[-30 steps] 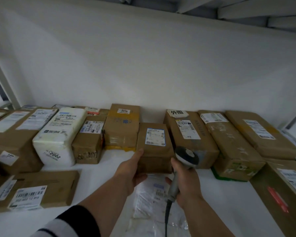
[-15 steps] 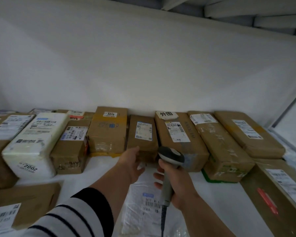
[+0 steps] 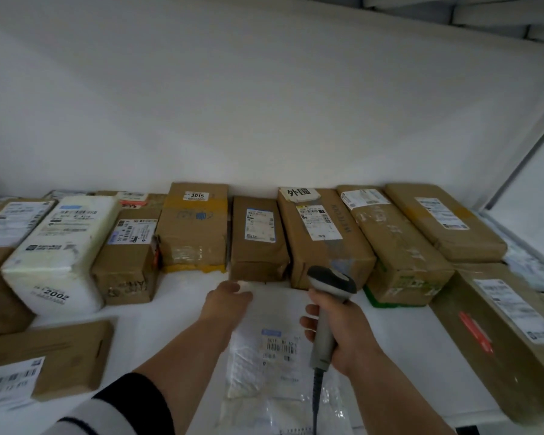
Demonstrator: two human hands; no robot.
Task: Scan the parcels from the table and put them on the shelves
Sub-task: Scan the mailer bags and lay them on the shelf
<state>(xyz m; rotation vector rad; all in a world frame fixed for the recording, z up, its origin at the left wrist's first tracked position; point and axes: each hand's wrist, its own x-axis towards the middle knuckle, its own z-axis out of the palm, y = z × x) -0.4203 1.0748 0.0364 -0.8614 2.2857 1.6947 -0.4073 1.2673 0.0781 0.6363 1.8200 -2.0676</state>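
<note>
At mid-frame, on the white shelf (image 3: 182,312), the small brown parcel (image 3: 258,243) stood in the back row between the box marked 3015 (image 3: 193,227) and a longer box (image 3: 324,237). Just below it the left hand (image 3: 230,301) hung with fingers loosely bent, holding nothing, over a clear bag (image 3: 274,346). To its right, the right hand (image 3: 343,334) gripped the scanner (image 3: 327,309) upright.

White shelf (image 3: 182,302) under cardboard parcels (image 3: 258,237).
</note>
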